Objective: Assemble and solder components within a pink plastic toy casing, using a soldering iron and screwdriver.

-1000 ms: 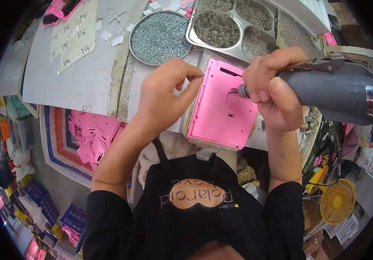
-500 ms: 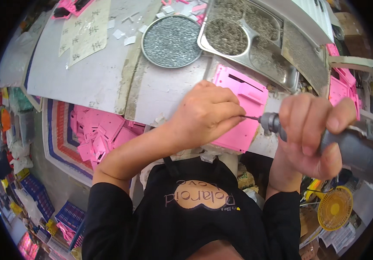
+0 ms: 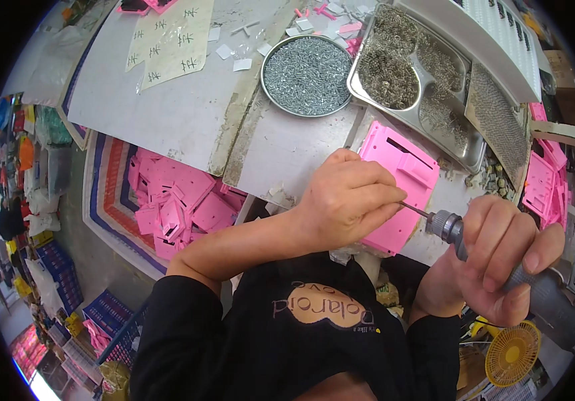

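At the left, a striped woven sack [image 3: 103, 194] holds a heap of pink plastic parts [image 3: 187, 200]. A pale paper sheet [image 3: 167, 50] lies on the grey worktop [image 3: 174, 113], and farther right stands a round metal dish [image 3: 309, 115] full of small silvery screws [image 3: 307, 75]. The left hand [image 3: 351, 200] comes next, palm down over the left side of a slotted pink panel [image 3: 407, 187]; its thumb and fingers are pinched narrow, and whatever might be between the tips is hidden. The panel lies mainly beyond and beneath that hand, to the left of the right hand, just beside a compartmented metal tray [image 3: 356, 85]. At the pinched fingertips ends the thin bit [image 3: 417, 210] of a grey electric screwdriver [image 3: 554, 301], whose body the right hand [image 3: 501, 260] grips with curled fingers.

One second ago the left hand was at the panel's upper left edge and the bit pointed over the panel's middle; now hand and bit meet over its lower part, much as half a second ago. The worktop and its contents have shifted rightward and lower in view.
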The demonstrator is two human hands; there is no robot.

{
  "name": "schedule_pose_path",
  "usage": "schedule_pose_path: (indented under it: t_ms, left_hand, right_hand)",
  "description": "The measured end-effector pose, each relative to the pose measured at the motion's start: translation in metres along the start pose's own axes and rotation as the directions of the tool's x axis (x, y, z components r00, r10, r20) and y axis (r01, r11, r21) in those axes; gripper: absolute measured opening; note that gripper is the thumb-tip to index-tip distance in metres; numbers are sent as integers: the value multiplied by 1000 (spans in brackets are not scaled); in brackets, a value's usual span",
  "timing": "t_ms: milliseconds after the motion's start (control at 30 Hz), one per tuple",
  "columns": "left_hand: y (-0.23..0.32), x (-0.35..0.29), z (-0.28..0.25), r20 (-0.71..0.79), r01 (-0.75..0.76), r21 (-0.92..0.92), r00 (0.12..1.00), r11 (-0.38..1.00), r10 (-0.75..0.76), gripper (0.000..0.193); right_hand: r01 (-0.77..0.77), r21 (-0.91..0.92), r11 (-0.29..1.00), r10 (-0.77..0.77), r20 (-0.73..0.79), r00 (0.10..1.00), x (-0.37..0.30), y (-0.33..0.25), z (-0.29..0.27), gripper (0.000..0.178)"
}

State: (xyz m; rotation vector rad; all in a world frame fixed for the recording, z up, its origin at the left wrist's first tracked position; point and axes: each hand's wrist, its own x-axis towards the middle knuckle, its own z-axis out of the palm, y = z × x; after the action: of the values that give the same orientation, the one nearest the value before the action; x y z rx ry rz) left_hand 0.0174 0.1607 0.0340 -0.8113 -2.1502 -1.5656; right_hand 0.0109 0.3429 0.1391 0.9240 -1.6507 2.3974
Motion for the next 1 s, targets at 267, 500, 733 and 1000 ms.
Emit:
schedule_pose_path:
  t_ms: [267,500,733,1000]
  left_hand:
    - [-32,21,-26,165,-69,75,985,995,56,22]
    - [-116,53,-84,123,76,745,961,662,-248,17]
    - [-128,55,-95,87,46,673,986,739,-141,16]
    - [-132,59,-89,137,-63,752,989,657,-62,18]
  right_hand:
    - [-24,64,998,28,-70,997,-2,9,-5,24]
    - [-42,-27,999,37,-163,986,-13,12,-21,31]
    - [-113,-32,993,107,-164,981,-54,-11,-22,31]
    - [-182,-61,981,168,-187,968,-108,-28,-17,31]
